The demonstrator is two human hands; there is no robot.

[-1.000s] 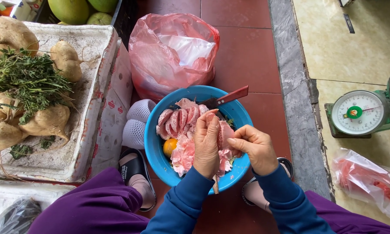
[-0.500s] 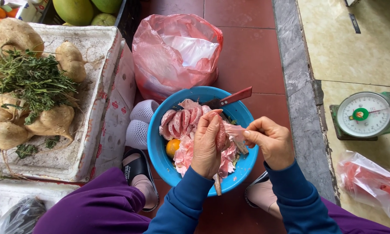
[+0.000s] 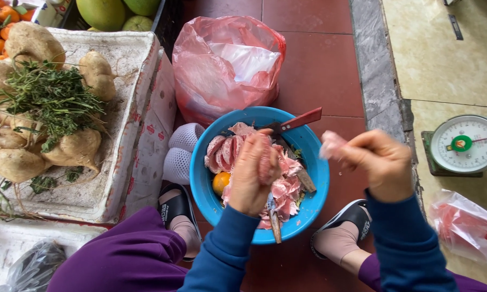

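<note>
Red floor tiles surround your blue bowl (image 3: 208,194) of pink fruit segments (image 3: 230,148). Over its middle, your left hand (image 3: 254,176) grips one segment; your right hand (image 3: 381,162), just outside the rim's right, pinches a torn strip of pink membrane (image 3: 331,145).

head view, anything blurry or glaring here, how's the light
Head view: soft, even daylight with only faint shadows; the right hand and the pale pink piece it pinches are smeared by motion blur; the left hand over the blue bowl is sharper; mild sheen on the pink plastic bag; edges bow slightly from the wide lens.
</note>
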